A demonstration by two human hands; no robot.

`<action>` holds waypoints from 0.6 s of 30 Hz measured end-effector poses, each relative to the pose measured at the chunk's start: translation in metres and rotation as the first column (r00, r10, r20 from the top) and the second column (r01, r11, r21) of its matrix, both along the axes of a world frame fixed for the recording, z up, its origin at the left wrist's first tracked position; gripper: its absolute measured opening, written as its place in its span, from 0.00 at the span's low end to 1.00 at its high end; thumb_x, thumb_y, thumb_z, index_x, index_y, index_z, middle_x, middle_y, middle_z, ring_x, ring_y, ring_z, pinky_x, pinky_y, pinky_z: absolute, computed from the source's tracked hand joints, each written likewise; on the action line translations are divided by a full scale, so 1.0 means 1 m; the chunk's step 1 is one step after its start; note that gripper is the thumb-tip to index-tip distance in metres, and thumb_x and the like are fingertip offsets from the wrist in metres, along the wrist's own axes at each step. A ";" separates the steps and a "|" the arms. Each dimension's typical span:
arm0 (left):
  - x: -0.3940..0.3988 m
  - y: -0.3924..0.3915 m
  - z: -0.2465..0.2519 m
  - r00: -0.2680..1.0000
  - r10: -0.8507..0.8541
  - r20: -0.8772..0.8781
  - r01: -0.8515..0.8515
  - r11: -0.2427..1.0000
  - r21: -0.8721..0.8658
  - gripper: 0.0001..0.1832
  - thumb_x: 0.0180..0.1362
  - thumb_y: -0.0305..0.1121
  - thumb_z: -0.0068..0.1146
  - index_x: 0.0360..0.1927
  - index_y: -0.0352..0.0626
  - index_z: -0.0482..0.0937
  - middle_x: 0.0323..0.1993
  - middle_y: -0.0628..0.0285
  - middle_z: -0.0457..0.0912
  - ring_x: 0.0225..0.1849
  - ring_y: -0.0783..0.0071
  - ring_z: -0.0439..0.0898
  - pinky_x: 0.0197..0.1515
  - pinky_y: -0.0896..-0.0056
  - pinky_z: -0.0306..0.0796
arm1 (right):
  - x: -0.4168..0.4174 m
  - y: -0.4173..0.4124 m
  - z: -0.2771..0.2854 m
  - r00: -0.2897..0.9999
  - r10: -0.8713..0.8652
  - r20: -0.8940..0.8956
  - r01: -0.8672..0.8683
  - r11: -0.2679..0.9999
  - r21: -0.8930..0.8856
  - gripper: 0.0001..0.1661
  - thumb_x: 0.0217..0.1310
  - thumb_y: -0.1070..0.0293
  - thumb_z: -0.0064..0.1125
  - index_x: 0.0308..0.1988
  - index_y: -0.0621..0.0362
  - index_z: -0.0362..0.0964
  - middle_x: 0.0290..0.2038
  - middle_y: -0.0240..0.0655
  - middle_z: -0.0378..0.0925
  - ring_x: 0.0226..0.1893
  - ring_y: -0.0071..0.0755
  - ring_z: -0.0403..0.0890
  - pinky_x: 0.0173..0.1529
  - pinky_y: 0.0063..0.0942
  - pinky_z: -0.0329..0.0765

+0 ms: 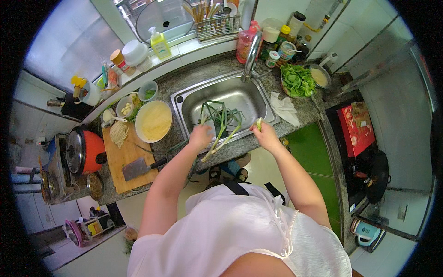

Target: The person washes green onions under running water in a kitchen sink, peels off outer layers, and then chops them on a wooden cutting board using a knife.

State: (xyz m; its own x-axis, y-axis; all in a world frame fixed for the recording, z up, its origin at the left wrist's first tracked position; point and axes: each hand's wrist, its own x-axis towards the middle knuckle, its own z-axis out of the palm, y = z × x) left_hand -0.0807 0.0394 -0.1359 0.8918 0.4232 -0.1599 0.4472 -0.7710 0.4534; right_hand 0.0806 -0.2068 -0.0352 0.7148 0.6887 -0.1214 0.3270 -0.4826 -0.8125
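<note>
At the front left edge of the stainless steel sink (235,92), my left hand (201,137) is near some green onion stalks; blur hides whether its fingers hold any. My right hand (264,133) is closed on a short pale green vegetable piece (258,124) over the front right rim. Between my hands, green onions (226,126) lie with long green leaves in the sink and white root ends over the counter edge. More dark green leaves (176,147) trail to the left toward the wooden cutting board (114,152), where a cleaver (135,169) lies.
A white bowl of yellow food (153,121) stands left of the sink, beyond it a red rice cooker (84,150). The faucet (252,57) rises at the back. A white cloth (284,108) and a bowl of leafy greens (298,81) are to the right.
</note>
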 end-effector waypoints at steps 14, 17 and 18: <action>0.035 -0.027 0.197 0.993 -0.103 -0.066 0.081 0.956 -0.281 0.12 0.50 0.36 0.59 0.37 0.42 0.81 0.35 0.53 0.83 0.35 0.62 0.82 0.43 0.63 0.74 | -0.006 0.007 -0.017 0.992 0.090 0.092 -0.093 0.995 0.028 0.14 0.61 0.62 0.52 0.41 0.60 0.74 0.35 0.52 0.77 0.37 0.55 0.78 0.41 0.43 0.73; 0.030 -0.010 0.241 0.981 -0.156 0.112 0.182 0.940 -0.287 0.11 0.47 0.36 0.62 0.32 0.40 0.82 0.34 0.56 0.84 0.32 0.67 0.82 0.41 0.68 0.74 | -0.003 0.031 0.008 0.981 0.094 0.170 -0.124 0.977 0.176 0.13 0.59 0.64 0.54 0.43 0.59 0.74 0.38 0.51 0.76 0.39 0.54 0.77 0.42 0.43 0.73; 0.030 -0.008 0.257 0.974 -0.174 0.144 0.212 0.926 -0.313 0.11 0.47 0.36 0.62 0.30 0.40 0.81 0.32 0.58 0.84 0.33 0.69 0.82 0.41 0.68 0.74 | 0.002 0.036 0.017 0.968 0.131 0.215 -0.164 0.976 0.145 0.13 0.59 0.65 0.55 0.43 0.59 0.74 0.39 0.50 0.76 0.40 0.54 0.77 0.43 0.43 0.73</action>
